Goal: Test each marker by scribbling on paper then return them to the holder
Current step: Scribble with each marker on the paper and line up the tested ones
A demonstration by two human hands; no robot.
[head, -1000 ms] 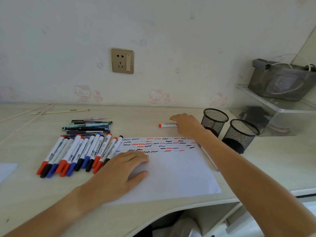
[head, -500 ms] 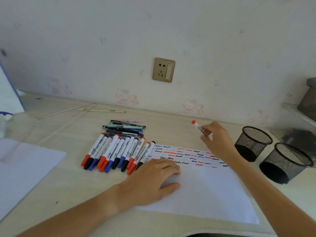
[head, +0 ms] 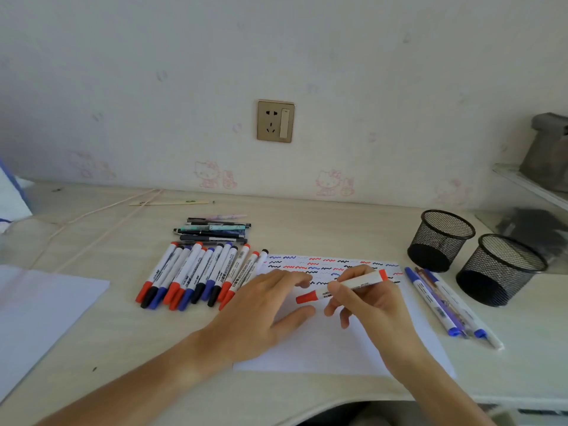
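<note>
A: Red cap, white barrel: that red marker (head: pixel 344 286) sits in the right hand (head: pixel 373 305), pinched between thumb and fingers and lying nearly level over the paper (head: pixel 332 342), cap end towards the left hand (head: pixel 261 312).

B: Can you read the print on it?

A: Dark lettering runs along the barrel, but it is too blurred to make out. The same goes for the row of markers (head: pixel 199 275) left of the sheet, red, black and blue caps side by side.

B: What is the left hand doing?

A: Fingers straight, holding nothing, palm resting on the paper's left part, fingertips just beside the red cap.

B: Changed from half a second back?

A: Yes. Then the right hand held the marker up beyond the far edge of the sheet, tip pointing away; now it is down over the scribbles (head: pixel 325 265), close to the left hand. The left hand has barely shifted.

B: And the holders?

A: Two black mesh cups (head: pixel 442 241) stand at the right, with a few pens (head: pixel 436 302) lying between them and the paper.
</note>
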